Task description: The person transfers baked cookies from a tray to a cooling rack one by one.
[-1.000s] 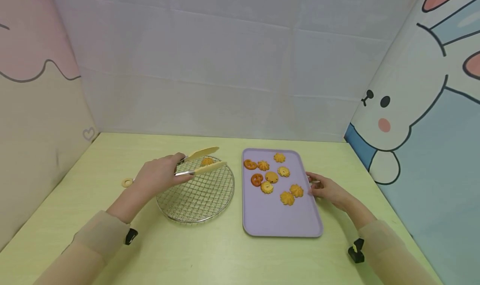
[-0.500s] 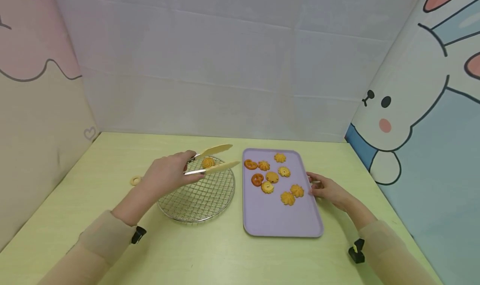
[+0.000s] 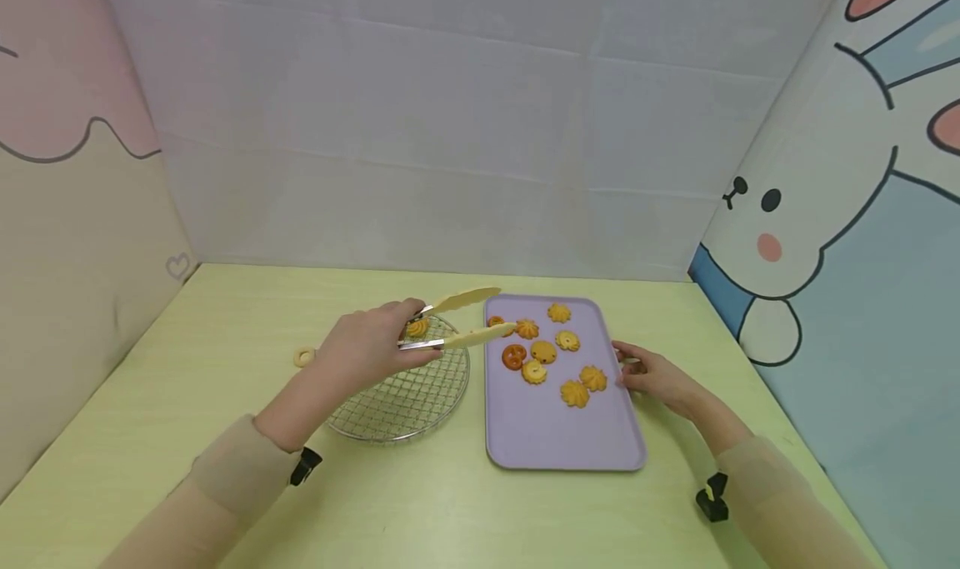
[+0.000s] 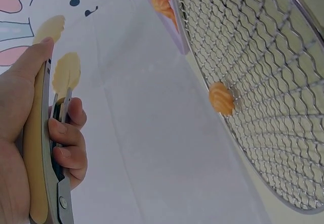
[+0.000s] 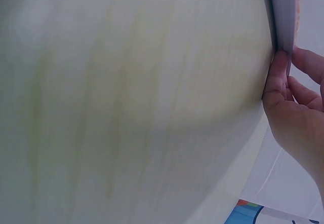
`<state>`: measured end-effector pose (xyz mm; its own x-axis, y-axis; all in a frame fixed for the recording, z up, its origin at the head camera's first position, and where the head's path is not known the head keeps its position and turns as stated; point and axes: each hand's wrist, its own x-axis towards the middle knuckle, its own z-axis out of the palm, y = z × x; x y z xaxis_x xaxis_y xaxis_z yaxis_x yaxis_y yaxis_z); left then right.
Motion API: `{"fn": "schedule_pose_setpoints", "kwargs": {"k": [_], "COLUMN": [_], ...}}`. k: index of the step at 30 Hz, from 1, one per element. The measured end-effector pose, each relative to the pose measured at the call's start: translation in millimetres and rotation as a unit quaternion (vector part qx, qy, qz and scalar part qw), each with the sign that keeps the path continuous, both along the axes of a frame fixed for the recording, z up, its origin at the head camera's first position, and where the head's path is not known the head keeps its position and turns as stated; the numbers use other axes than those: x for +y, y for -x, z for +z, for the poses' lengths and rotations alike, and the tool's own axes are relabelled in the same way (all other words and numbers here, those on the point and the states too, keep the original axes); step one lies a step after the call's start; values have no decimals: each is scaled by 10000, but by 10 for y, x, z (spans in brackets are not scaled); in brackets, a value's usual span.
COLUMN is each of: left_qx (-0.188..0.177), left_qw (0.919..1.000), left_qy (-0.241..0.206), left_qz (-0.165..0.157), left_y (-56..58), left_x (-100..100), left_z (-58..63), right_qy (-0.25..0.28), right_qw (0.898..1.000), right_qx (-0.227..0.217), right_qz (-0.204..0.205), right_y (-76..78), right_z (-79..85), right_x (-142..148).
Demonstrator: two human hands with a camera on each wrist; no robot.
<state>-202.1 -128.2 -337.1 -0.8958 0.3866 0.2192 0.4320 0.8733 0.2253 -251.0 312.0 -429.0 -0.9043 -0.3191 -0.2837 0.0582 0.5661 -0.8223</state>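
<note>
My left hand grips a pair of tongs with cream scalloped tips. The tips stand apart with nothing between them, reaching over the tray's left edge in the head view. Below the hand lies a round wire rack, partly covered by it. One swirled cookie sits near the rack's rim. My right hand holds the right edge of a purple tray, its thumb and fingers at the rim in the right wrist view. Several cookies and small pretzels lie on the tray.
A pale table carries the rack on the left and the tray on the right. A white backdrop closes off the far side. Cartoon-printed panels stand at both sides.
My left hand has moved right with the tongs, so their tips went from over the rack to the tray's left edge. My right hand and the tray have stayed put.
</note>
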Motion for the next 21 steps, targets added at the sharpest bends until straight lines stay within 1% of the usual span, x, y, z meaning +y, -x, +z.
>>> {"fn": "schedule_pose_setpoints", "kwargs": {"k": [6, 12, 18, 21], "left_qx": [-23, 79, -249, -307], "left_qw": [9999, 9993, 9986, 9978], "left_qy": [-15, 206, 327, 468], "left_qz": [-155, -310, -326, -347], "left_y": [-9, -11, 1, 15], "left_x": [167, 357, 512, 578], "left_z": [2, -1, -56, -93], "right_qy": [-68, -38, -16, -51], "right_qw": [10000, 10000, 10000, 10000], "right_qx": [-17, -14, -50, -49], "right_qz": [31, 43, 42, 48], "right_y": [14, 2, -1, 1], "right_z": [-6, 7, 19, 20], "right_x": [14, 10, -4, -6]}}
